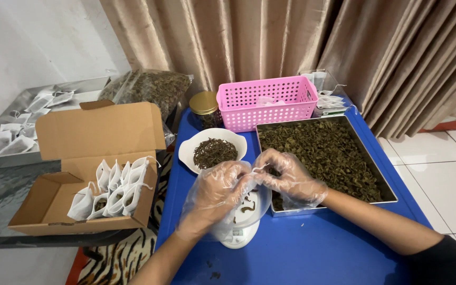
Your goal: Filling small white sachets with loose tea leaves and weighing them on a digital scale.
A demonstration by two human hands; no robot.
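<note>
Pinching a small white sachet (pixel 253 171) between both gloved hands, we hold it just above the little white scale (pixel 241 232) on the blue table (pixel 312 253). Our left hand (pixel 215 195) and right hand (pixel 291 177) both grip it. Beside them sit a white bowl (pixel 186 153) of dark leaves, a metal tray (pixel 383 179), and a cardboard box (pixel 98 132).
</note>
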